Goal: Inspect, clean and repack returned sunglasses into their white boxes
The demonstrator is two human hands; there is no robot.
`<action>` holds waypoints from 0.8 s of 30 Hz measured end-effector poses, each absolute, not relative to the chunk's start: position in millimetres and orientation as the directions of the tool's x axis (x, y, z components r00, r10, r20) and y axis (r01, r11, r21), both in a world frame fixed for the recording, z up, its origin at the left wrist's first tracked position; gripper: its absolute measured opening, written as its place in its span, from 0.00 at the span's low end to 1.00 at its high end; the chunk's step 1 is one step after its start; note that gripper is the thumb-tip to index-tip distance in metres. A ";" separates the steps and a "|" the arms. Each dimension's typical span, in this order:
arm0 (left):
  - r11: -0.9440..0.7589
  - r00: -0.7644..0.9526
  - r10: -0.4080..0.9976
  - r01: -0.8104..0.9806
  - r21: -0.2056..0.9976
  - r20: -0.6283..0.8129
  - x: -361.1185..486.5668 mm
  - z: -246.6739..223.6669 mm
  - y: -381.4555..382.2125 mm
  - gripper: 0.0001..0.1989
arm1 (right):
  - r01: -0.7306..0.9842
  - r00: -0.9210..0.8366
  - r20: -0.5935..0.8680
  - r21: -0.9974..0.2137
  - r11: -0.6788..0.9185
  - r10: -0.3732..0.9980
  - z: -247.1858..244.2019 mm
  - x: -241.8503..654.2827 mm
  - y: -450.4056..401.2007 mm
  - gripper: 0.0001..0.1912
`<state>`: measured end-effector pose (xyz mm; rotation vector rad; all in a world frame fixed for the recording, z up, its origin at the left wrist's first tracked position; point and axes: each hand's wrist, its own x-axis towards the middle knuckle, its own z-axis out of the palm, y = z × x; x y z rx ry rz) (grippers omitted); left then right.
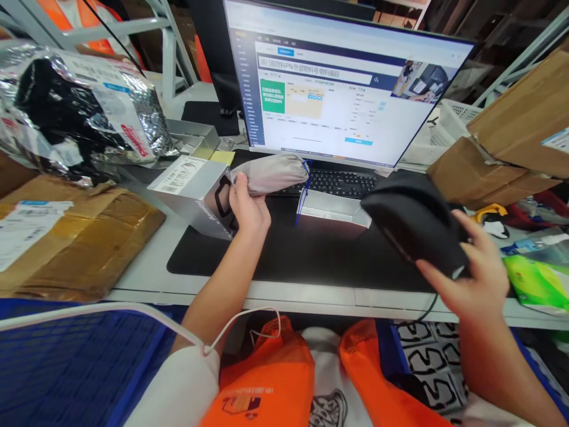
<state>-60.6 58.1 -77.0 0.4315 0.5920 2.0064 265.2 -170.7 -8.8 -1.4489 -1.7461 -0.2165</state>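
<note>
Above the left part of the black desk mat (320,255), my left hand (251,207) is closed round one end of a grey drawstring pouch (273,172). A blue cord hangs from the pouch's far end. Just beside that hand stands a silver box (191,201) with a white label; I cannot tell if the hand touches it. My right hand (480,276) grips a bulky black case (413,219), blurred and tilted, over the right part of the mat. Between the two hands lies an open white box (333,207), in front of the keyboard (342,182).
A lit monitor (329,89) stands behind the keyboard. On the left are a silver plastic-wrapped parcel (89,107) and a taped brown carton (84,237). Cardboard boxes (471,172) and a green packet (540,281) sit on the right. A white cable (133,311) crosses my left arm.
</note>
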 end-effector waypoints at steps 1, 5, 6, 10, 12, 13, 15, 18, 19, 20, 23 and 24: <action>-0.404 -0.471 0.882 -0.717 0.568 0.033 -62.4 -75.4 58.8 0.13 | 0.888 0.046 0.725 -0.345 0.304 0.688 -1.6 268.7 -160.0 0.12; -0.213 -0.322 0.942 -0.798 0.564 -0.099 -61.8 -68.3 54.9 0.05 | 0.852 -0.075 0.683 -0.334 0.403 0.726 9.0 271.0 -92.3 0.16; -0.158 -0.265 0.958 -0.806 0.570 -0.110 -59.9 -67.3 52.6 0.06 | 0.818 -0.144 0.646 -0.348 0.457 0.750 6.9 269.4 -73.3 0.17; -0.056 -0.142 0.986 -0.781 0.621 -0.090 -51.8 -66.5 43.3 0.12 | 0.701 -0.367 0.451 -0.441 0.561 0.813 -12.2 256.4 -11.8 0.18; -0.048 -0.135 0.987 -0.773 0.632 -0.090 -49.7 -65.5 40.1 0.13 | 0.683 -0.436 0.351 -0.471 0.558 0.829 -22.0 246.1 5.6 0.20; -0.043 -0.136 0.986 -0.777 0.628 -0.101 -48.9 -64.4 38.7 0.13 | 0.685 -0.466 0.310 -0.468 0.559 0.829 -25.9 240.5 11.1 0.22; -0.017 -0.132 0.980 -0.799 0.602 -0.147 -47.3 -61.3 35.9 0.12 | 0.687 -0.517 0.274 -0.432 0.584 0.811 -31.9 228.9 17.0 0.26; 0.040 -0.102 0.967 -0.845 0.534 -0.235 -43.8 -55.5 30.3 0.13 | 0.678 -0.559 0.292 -0.379 0.631 0.776 -38.9 214.5 16.9 0.25; 0.056 -0.092 0.962 -0.856 0.513 -0.258 -42.3 -53.7 28.2 0.13 | 0.682 -0.559 0.296 -0.367 0.632 0.775 -41.7 211.3 15.5 0.23; 0.067 -0.084 0.958 -0.865 0.497 -0.275 -40.7 -52.0 26.1 0.14 | 0.695 -0.552 0.289 -0.358 0.623 0.782 -44.8 209.0 13.8 0.22; 0.074 -0.080 0.951 -0.878 0.473 -0.298 -35.5 -49.5 21.0 0.16 | 0.764 -0.507 0.199 -0.348 0.544 0.839 -55.5 207.3 7.9 0.23; 0.073 -0.081 0.951 -0.880 0.470 -0.300 -33.6 -49.6 19.9 0.16 | 0.786 -0.487 0.155 -0.351 0.509 0.859 -58.5 207.8 6.0 0.24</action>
